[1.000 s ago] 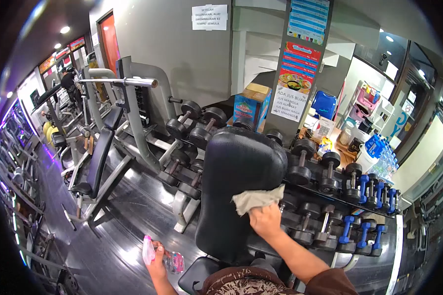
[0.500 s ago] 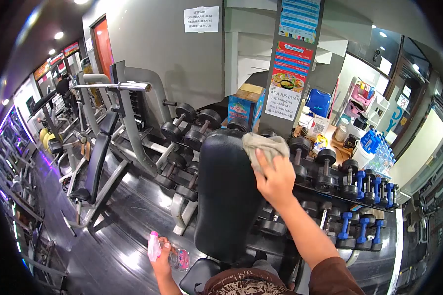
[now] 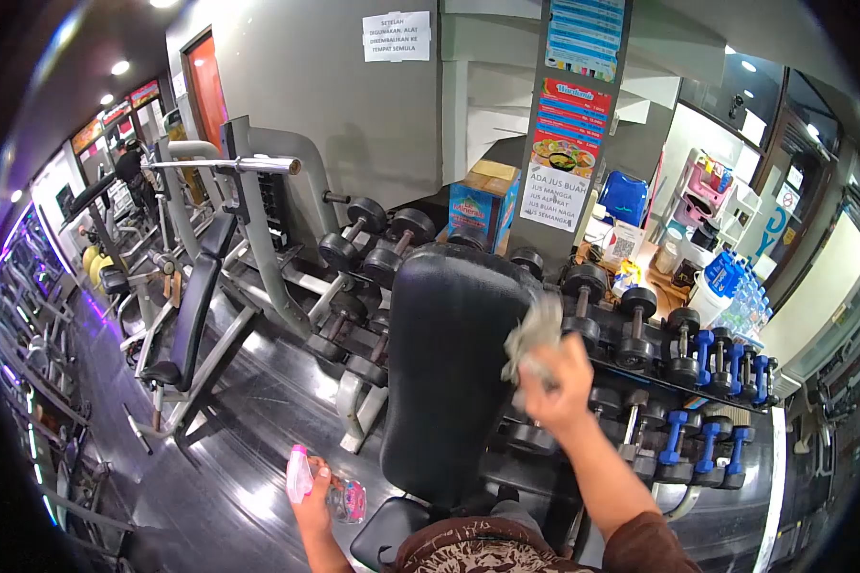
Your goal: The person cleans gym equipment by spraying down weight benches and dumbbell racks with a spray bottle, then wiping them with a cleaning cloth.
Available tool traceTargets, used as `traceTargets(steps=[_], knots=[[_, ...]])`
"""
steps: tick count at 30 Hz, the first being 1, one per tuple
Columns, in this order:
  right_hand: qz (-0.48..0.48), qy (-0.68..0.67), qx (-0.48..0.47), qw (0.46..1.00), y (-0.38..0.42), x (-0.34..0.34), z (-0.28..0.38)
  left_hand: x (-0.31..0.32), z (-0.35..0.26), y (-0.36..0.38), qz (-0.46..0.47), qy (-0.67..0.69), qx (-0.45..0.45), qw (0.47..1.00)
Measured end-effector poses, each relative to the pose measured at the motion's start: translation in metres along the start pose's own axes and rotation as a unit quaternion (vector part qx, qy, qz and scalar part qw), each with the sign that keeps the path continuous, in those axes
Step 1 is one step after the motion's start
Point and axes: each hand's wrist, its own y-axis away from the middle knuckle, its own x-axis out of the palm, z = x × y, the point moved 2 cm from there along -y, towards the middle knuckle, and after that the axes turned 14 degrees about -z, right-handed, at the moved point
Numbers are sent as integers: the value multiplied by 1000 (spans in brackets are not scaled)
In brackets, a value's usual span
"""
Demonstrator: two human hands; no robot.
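A black padded bench backrest (image 3: 449, 372) stands upright in front of me, its seat (image 3: 392, 531) low by my body. At the right edge of the backrest, my right hand (image 3: 562, 387) is closed round a bunched grey-beige cloth (image 3: 533, 336), slightly smeared by motion. My left hand (image 3: 313, 501) is low on the left, fingers wrapped round a clear spray bottle (image 3: 348, 498) with a pink and white trigger head (image 3: 298, 475). The bottle lies tilted in that hand, apart from the bench.
Behind the bench runs a rack with black dumbbells (image 3: 637, 329) and blue dumbbells (image 3: 705, 358). A barbell (image 3: 258, 165) rests on a bench-press frame to the left. Water bottles (image 3: 747, 298) and a blue box (image 3: 483, 205) are farther back; a person (image 3: 129, 164) is at far left.
My right hand and the cloth have moved from the top right corner of the backrest down along its right edge. The left hand with the spray bottle stays nearly still.
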Motion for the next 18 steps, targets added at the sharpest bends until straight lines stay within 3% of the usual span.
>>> traceTargets(steps=[2, 3, 5, 6, 9, 14, 16, 18], knots=[[-54, 41, -31, 997, -56, 10, 14, 4, -1, 0, 2, -1, -1, 1000], [-26, 102, -50, 993, -65, 20, 9, 6, 0, 1, 2, -1, -2, 1000], [28, 205, -104, 973, -47, 49, -18, 9, -1, 3, 12, -6, 0, 1000], [0, 202, -140, 969, -39, 50, -19, 10, -2, 5, 20, -13, 3, 1000], [62, 243, -133, 959, 4, 45, -15, 7, -4, 7, 19, -14, 7, 1000], [258, 245, -119, 927, 136, 28, -20, -9, 4, 11, 0, -5, 25, 1000], [311, 203, -80, 925, 146, 18, -4, -15, 8, 13, -8, -7, 26, 1000], [291, 154, -49, 943, 114, 10, 7, -16, 8, 15, -1, -5, 21, 1000]])
